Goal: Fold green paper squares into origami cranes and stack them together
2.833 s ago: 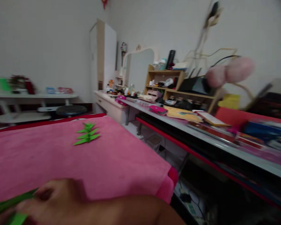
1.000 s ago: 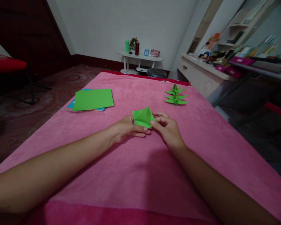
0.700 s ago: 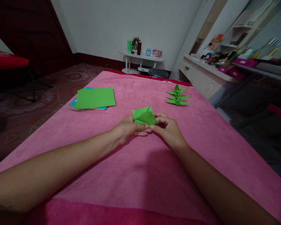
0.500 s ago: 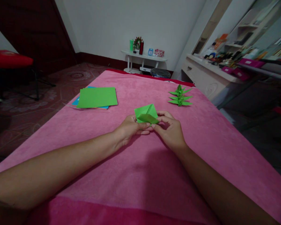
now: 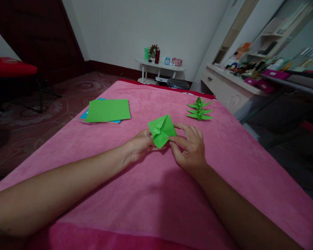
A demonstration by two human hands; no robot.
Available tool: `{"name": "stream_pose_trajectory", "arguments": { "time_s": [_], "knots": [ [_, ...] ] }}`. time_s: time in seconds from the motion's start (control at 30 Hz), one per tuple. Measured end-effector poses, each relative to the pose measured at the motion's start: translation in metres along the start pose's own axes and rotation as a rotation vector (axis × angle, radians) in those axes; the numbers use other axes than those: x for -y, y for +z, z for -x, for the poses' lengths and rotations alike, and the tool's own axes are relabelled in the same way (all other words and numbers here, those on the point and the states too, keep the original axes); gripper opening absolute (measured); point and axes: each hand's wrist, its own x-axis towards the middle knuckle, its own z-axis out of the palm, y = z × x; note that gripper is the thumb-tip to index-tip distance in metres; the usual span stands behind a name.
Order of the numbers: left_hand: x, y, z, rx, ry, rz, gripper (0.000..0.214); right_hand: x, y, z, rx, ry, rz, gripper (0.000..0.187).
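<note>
A partly folded green origami paper (image 5: 162, 131) is held up above the pink cloth at the middle of the head view, a raised flap across its face. My left hand (image 5: 141, 144) grips it from the left, with some fingers hidden behind the sheet. On the right, my right hand (image 5: 190, 144) pinches the lower right edge between thumb and forefinger. Several finished green folded paper pieces (image 5: 199, 113), spiky in shape, stand together farther off to the right. At the left lies a stack of paper, a green sheet (image 5: 109, 110) on top and blue ones under it.
The pink cloth (image 5: 135, 194) covers the surface under my arms. Beyond its far edge stands a small white table (image 5: 160, 65) with bottles and a plant. A cluttered dresser (image 5: 229, 80) is at the right, a red chair (image 5: 11, 66) at the left.
The flap on the folded paper has swung upward, and its lower corner now points toward me. My right thumb and forefinger have shifted to the paper's right edge.
</note>
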Motion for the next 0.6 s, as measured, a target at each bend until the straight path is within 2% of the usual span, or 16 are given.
{"name": "stream_pose_trajectory", "arguments": {
  "time_s": [0.23,0.33,0.47,0.6],
  "knots": [
    [-0.004,-0.006,0.003,0.267,-0.026,0.045,0.038,-0.005,-0.004,0.001,0.029,-0.013,0.092,0.017],
    [-0.006,-0.007,0.004,0.321,-0.024,0.101,0.038,-0.007,-0.008,0.000,0.040,-0.017,0.159,0.016],
    [-0.006,-0.004,0.004,0.279,-0.039,0.157,0.030,-0.007,-0.012,0.000,0.061,-0.038,0.248,0.015],
    [0.001,0.003,0.003,0.160,0.020,0.077,0.026,-0.004,-0.011,-0.002,0.122,-0.110,0.290,0.016]
  ]
}}
